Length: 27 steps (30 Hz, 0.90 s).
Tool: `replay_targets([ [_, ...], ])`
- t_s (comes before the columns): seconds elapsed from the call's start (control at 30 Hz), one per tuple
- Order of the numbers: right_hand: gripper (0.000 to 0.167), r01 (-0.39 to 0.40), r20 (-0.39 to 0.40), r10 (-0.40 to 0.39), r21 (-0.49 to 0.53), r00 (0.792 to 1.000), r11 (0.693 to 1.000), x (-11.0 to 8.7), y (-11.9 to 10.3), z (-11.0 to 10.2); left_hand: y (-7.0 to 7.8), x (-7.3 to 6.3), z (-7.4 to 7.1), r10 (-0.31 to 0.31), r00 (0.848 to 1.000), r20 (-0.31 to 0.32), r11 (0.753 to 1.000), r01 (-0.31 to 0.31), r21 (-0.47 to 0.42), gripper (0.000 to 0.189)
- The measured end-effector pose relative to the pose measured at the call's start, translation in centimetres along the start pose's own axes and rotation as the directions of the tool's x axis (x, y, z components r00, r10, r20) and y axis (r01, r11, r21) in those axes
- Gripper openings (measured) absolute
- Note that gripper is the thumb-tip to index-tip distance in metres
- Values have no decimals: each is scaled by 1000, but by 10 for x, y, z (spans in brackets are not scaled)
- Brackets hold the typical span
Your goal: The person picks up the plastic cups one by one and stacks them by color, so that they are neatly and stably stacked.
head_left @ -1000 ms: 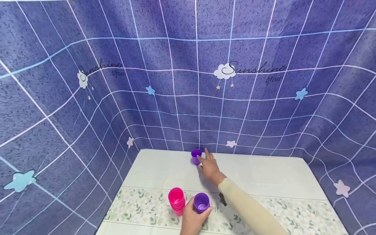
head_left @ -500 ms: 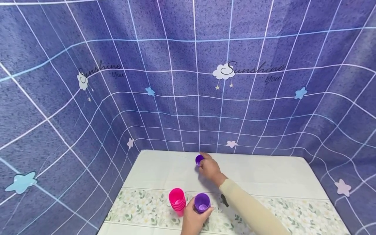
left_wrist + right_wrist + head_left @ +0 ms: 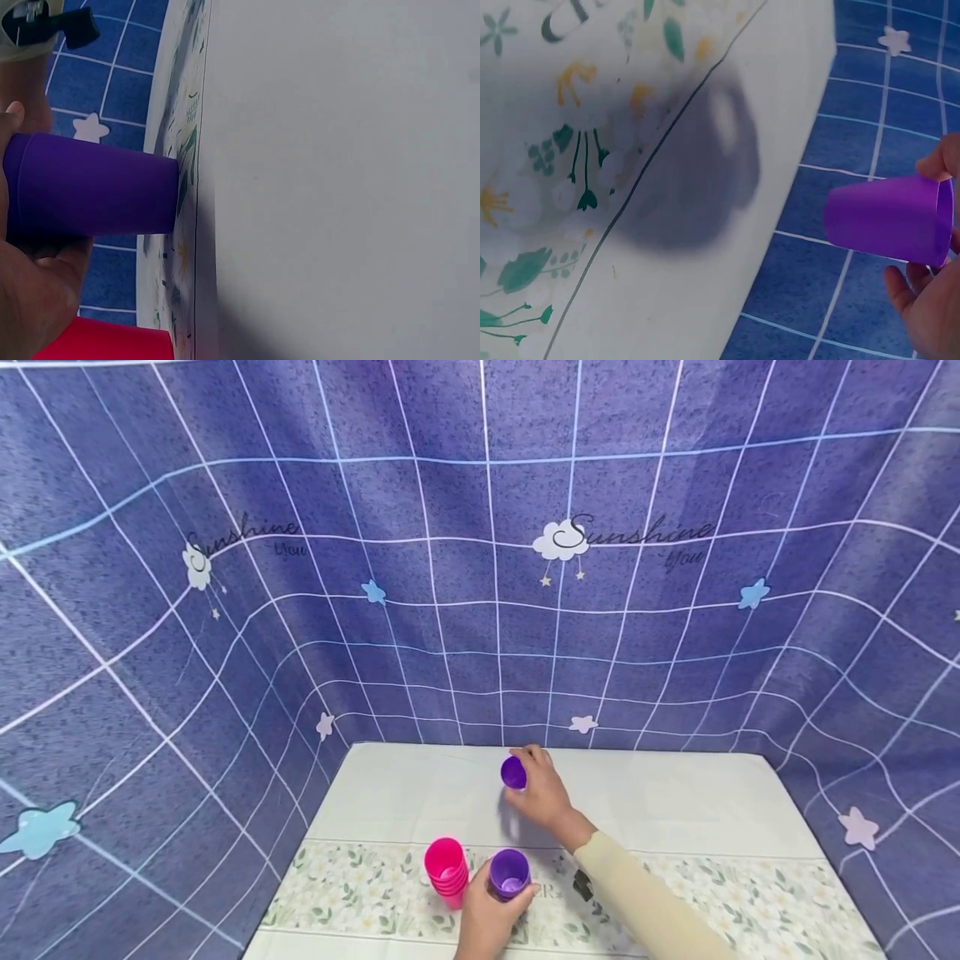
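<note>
Low in the head view, my left hand curls around a purple cup standing upright on the table. The left wrist view shows this cup with its base at the tabletop. A stack of pink cups stands just left of that hand. Farther back, my right hand grips a second purple cup by its rim, thumb on the near side and fingers on the far side. From the right wrist, this cup appears held off the table, its base free.
The white tablecloth has a flowered band across its front part. Purple-blue curtains with a grid print hang behind and at both sides. A dark device shows by the right sleeve.
My right hand has closed on the far purple cup, which has shifted slightly right and tipped its mouth toward the head camera. The left hand keeps its hold beside the pink stack.
</note>
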State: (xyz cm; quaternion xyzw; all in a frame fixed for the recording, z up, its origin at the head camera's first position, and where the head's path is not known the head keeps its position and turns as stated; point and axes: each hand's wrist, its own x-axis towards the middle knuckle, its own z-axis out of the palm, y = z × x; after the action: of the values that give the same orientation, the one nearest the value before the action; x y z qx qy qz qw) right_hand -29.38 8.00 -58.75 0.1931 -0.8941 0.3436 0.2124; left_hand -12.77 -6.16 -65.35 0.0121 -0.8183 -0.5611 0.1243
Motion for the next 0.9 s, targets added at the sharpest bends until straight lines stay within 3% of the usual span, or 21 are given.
replay_targets([
  [0.27, 67, -35, -11, 36, 89, 999, 995, -17, -12, -13, -3, 1, 0, 47, 999, -25, 999, -47, 15, 54],
  [0.43, 67, -63, -13, 65, 115, 998, 991, -27, -15, -18, -4, 1, 1, 43, 999, -15, 999, -42, 15, 55],
  [0.63, 67, -39, -48, 48, 173, 998, 984, -35, -25, -32, -5, 0, 1, 34, 999, -9, 999, -34, 14, 56],
  [0.9, 59, -86, -38, 105, 334, 994, 939, -44, -33, -45, 3, -1, 0, 44, 999, 1, 999, -44, -12, 55],
])
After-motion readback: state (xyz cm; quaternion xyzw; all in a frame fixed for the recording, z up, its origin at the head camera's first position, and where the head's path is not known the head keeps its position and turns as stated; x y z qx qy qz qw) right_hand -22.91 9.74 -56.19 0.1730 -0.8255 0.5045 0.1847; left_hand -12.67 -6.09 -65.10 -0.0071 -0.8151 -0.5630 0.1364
